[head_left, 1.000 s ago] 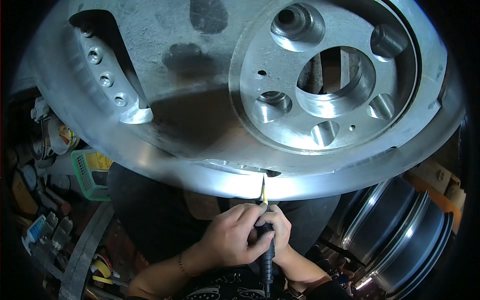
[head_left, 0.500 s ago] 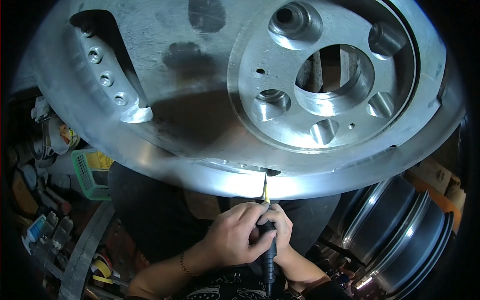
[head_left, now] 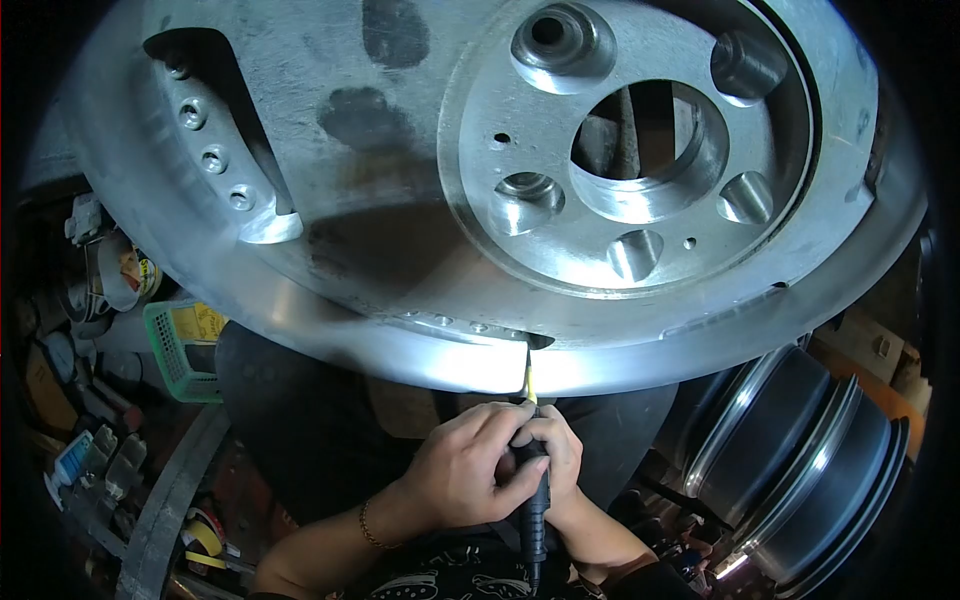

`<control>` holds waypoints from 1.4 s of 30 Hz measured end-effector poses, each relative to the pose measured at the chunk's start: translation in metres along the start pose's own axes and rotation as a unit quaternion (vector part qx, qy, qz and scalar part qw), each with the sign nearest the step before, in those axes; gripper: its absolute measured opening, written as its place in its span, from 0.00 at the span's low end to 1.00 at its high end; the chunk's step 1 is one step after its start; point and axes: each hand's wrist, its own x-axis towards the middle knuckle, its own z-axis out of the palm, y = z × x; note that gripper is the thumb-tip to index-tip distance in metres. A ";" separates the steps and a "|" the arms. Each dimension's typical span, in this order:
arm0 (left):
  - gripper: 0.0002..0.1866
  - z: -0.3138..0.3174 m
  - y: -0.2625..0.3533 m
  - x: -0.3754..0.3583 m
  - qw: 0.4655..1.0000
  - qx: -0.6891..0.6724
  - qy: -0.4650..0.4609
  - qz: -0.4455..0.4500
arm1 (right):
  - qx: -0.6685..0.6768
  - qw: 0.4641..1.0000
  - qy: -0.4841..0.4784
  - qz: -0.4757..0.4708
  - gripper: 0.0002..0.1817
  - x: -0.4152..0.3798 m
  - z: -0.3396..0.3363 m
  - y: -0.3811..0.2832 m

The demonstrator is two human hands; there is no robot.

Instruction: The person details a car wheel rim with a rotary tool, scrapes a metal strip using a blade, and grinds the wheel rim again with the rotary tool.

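A slim black rotary tool handpiece (head_left: 534,515) points away from me, its yellow-shanked bit (head_left: 531,382) reaching up to a narrow slit at the near edge of a large metal wheel (head_left: 370,250). Around the grip from the left, my left hand (head_left: 468,462) is closed, a chain bracelet on its wrist. My right hand (head_left: 556,452) closes on the handpiece from the other side, close behind the bit. Bright light falls on the wheel's lip on both sides of the slit. The wheel's hub (head_left: 610,150) has a round centre bore and several bolt holes.
Dark wheel barrels (head_left: 800,460) with shiny rims stand at the lower right, a cardboard box (head_left: 862,350) behind them. To the left are a green plastic basket (head_left: 172,350), a curved metal strip (head_left: 170,510), tape rolls (head_left: 206,532) and assorted clutter.
The wheel's hub appears shifted slightly left and up in view. Both hands keep their grip on the handpiece, whose rear end has swung slightly left; the bit stays at the slit.
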 end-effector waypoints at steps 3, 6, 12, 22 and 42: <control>0.27 0.001 -0.001 0.000 1.000 -0.004 0.004 0.010 | 0.003 1.000 0.002 0.000 0.15 -0.001 0.000 0.000; 0.27 0.000 0.000 -0.001 1.000 0.000 0.006 0.008 | 0.017 1.000 -0.004 0.000 0.15 0.000 0.001 0.002; 0.26 -0.001 -0.001 -0.001 1.000 0.008 0.013 0.000 | 0.028 1.000 -0.009 0.005 0.15 0.000 0.003 0.005; 0.27 0.001 -0.001 -0.001 1.000 0.003 0.005 0.001 | 0.023 1.000 0.002 0.001 0.14 0.000 0.002 0.004; 0.28 0.001 -0.002 0.001 1.000 -0.002 0.000 0.011 | 0.036 0.999 0.023 0.009 0.14 0.003 0.003 0.002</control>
